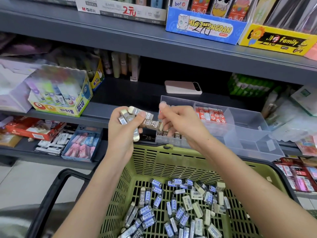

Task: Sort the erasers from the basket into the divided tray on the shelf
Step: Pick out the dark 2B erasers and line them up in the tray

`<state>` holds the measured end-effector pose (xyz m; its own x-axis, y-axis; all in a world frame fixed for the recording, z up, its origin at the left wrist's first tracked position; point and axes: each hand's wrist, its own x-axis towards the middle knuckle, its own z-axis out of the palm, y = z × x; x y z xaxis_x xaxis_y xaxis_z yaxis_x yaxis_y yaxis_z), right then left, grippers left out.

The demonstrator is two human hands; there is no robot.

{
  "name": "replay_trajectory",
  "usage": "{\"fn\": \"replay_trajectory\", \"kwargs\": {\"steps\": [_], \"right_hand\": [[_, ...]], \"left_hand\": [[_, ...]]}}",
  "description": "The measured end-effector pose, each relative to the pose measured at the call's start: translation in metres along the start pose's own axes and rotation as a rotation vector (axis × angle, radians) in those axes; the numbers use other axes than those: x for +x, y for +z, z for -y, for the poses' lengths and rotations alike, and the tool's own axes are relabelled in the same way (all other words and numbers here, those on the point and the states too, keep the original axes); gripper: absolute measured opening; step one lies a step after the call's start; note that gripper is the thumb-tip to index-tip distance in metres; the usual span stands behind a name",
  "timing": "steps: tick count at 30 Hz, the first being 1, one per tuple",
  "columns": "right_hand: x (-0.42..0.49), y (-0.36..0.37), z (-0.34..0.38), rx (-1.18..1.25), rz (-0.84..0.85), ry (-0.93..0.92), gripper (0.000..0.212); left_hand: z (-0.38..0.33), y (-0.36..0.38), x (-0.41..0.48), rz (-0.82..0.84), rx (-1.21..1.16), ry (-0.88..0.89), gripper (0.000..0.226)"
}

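My left hand (pixel 122 129) is closed around a bunch of brown-sleeved 2B erasers (pixel 129 116), held above the green basket (pixel 154 162). My right hand (pixel 178 121) pinches the end of one brown 2B eraser (pixel 153 124) that sticks out of that bunch. Just behind the hands sits the clear divided tray (pixel 247 133) on the shelf edge. Its front-left compartment holds brown erasers (pixel 171 135); a middle compartment holds red-and-white erasers (pixel 210 114). The basket floor is covered with several loose blue-sleeved and cream erasers (pixel 181 208).
A pink phone (pixel 182 87) lies on the shelf behind the tray. A glue stick box (pixel 60 95) stands on the shelf at left. A blue box of pink erasers (pixel 81 145) sits on the lower shelf. The basket's black handle (pixel 49 194) hangs at left.
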<state>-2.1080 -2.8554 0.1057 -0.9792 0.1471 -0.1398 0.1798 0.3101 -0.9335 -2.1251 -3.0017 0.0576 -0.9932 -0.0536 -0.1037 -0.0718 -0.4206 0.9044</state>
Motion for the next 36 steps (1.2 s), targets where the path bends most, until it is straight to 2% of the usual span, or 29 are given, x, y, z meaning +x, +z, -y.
{"fn": "replay_trajectory", "kwargs": {"steps": [4, 8, 10, 13, 16, 19, 23, 27, 32, 36], "right_hand": [[-0.005, -0.001, 0.010, -0.146, 0.257, 0.020, 0.019], [-0.001, -0.016, 0.013, -0.095, 0.399, 0.119, 0.006], [0.003, -0.029, 0.011, -0.050, 0.364, 0.155, 0.005], [0.009, -0.044, 0.004, -0.039, 0.201, 0.281, 0.005], [0.013, -0.041, -0.006, -0.175, 0.079, 0.356, 0.012], [0.017, -0.025, -0.011, -0.424, 0.011, 0.294, 0.013], [0.020, -0.009, -0.014, -0.545, 0.033, 0.282, 0.010], [0.021, -0.005, -0.016, -0.617, 0.085, 0.292, 0.028], [0.023, -0.007, -0.009, -0.679, 0.188, 0.297, 0.036], [0.020, -0.010, -0.003, -0.784, 0.253, 0.265, 0.032]], "left_hand": [[0.001, 0.001, -0.004, 0.043, 0.046, 0.087, 0.028], [0.003, 0.004, -0.008, 0.055, 0.018, 0.080, 0.026], [0.002, 0.004, -0.007, 0.032, -0.026, 0.052, 0.025], [-0.001, 0.001, -0.004, -0.012, -0.085, 0.025, 0.024], [-0.003, -0.002, -0.003, -0.030, -0.110, 0.009, 0.023], [-0.002, -0.002, -0.003, -0.026, -0.099, -0.002, 0.023], [-0.002, -0.001, -0.004, -0.020, -0.082, -0.007, 0.024], [-0.003, -0.001, -0.003, -0.008, -0.067, 0.006, 0.024], [-0.003, -0.002, -0.004, 0.021, -0.034, 0.013, 0.025], [-0.003, -0.001, -0.005, 0.059, -0.026, -0.002, 0.028]]}}
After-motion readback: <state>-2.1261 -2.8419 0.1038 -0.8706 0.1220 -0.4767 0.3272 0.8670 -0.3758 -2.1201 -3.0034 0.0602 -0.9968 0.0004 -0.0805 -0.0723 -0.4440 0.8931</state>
